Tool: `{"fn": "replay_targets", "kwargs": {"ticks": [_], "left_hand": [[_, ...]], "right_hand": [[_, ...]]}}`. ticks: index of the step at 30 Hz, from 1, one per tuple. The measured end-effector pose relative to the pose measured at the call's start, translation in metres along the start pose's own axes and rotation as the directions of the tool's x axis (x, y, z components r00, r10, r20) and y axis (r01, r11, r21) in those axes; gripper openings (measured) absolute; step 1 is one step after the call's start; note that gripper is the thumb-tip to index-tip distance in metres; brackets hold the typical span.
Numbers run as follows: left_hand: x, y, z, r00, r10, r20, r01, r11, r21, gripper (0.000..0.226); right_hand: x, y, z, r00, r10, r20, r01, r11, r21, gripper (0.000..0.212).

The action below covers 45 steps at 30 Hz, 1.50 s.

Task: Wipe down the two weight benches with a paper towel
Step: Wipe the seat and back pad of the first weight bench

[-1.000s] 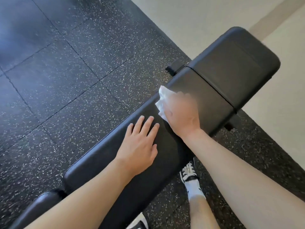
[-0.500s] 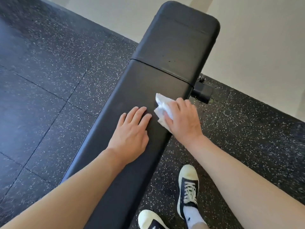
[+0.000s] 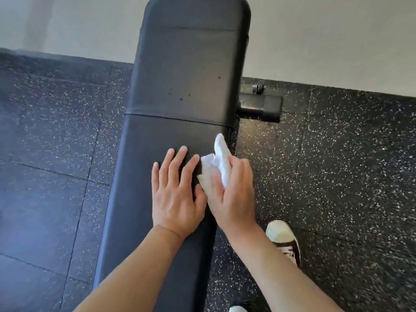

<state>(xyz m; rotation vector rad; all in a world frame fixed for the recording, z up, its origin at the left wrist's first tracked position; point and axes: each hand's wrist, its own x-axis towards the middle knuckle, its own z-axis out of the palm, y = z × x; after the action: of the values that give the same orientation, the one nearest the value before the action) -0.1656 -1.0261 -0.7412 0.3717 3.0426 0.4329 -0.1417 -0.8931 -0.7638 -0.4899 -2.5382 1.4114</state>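
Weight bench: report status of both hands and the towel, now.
Left hand flat on weight bench pad, fingers straight. Right hand grips crumpled paper towel at pad's right edge. Nothing blocking the pad ahead.

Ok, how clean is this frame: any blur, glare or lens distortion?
Head view: the speckled floor smears into streaks at right, and the shoe is soft; the bench carries a dull sheen, no hard glare; wide-angle bowing bends the wall line; the right hand and paper towel are slightly soft.

Left hand (image 3: 177, 194) lies flat, fingers (image 3: 183, 157) straight; right hand (image 3: 231, 194) beside it, fingers curled, gripping.
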Motion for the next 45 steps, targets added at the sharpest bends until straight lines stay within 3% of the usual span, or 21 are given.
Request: {"fn": "replay_targets", "kwargs": {"ticks": [7, 13, 16, 19, 23, 27, 30, 35, 37, 40, 45], "left_hand": [[-0.001, -0.003, 0.007, 0.998, 0.040, -0.038, -0.040, 0.999, 0.002, 0.063], [-0.004, -0.003, 0.008, 0.997, 0.051, -0.051, -0.051, 0.999, -0.002, 0.062], [-0.003, -0.002, 0.008, 0.997, 0.048, -0.054, -0.048, 0.999, 0.002, 0.060], [-0.004, 0.000, 0.008, 0.998, 0.044, -0.044, -0.044, 0.999, 0.003, 0.061], [-0.003, 0.001, 0.008, 0.998, 0.021, -0.053, -0.022, 1.000, -0.012, 0.061], [-0.002, 0.003, 0.008, 0.998, 0.018, -0.056, -0.018, 1.000, 0.004, 0.061], [-0.002, 0.003, 0.008, 0.998, 0.019, -0.056, -0.019, 1.000, 0.009, 0.061], [-0.002, 0.000, 0.008, 0.998, 0.034, -0.051, -0.033, 0.999, 0.028, 0.060], [-0.003, 0.001, 0.007, 0.998, 0.032, -0.048, -0.031, 0.999, 0.022, 0.060], [-0.003, 0.001, 0.007, 0.998, 0.035, -0.046, -0.034, 0.999, 0.023, 0.060], [-0.004, 0.000, 0.007, 0.998, 0.027, -0.062, -0.027, 1.000, 0.006, 0.060]], "right_hand": [[-0.030, 0.007, 0.013, 0.978, 0.197, -0.071, -0.174, 0.953, 0.247, 0.032], [0.043, 0.002, 0.012, 0.920, 0.392, 0.004, -0.373, 0.874, 0.311, 0.032], [0.070, -0.003, 0.013, 0.926, 0.370, -0.070, -0.335, 0.894, 0.298, 0.045], [0.045, -0.001, 0.016, 0.923, 0.367, -0.118, -0.317, 0.897, 0.308, 0.039], [-0.031, 0.002, 0.017, 0.918, 0.395, -0.048, -0.354, 0.866, 0.352, 0.028], [-0.073, 0.006, 0.017, 0.929, 0.369, -0.026, -0.342, 0.883, 0.321, 0.031], [-0.043, 0.005, 0.015, 0.925, 0.379, -0.019, -0.357, 0.885, 0.298, 0.028], [0.057, 0.006, 0.019, 0.936, 0.349, -0.047, -0.325, 0.907, 0.266, 0.048], [0.069, 0.010, 0.019, 0.939, 0.344, -0.029, -0.326, 0.911, 0.251, 0.045], [0.034, 0.007, 0.014, 0.929, 0.369, -0.004, -0.348, 0.879, 0.327, 0.029], [-0.074, -0.004, 0.006, 0.925, 0.377, 0.042, -0.364, 0.851, 0.378, 0.028]]}}
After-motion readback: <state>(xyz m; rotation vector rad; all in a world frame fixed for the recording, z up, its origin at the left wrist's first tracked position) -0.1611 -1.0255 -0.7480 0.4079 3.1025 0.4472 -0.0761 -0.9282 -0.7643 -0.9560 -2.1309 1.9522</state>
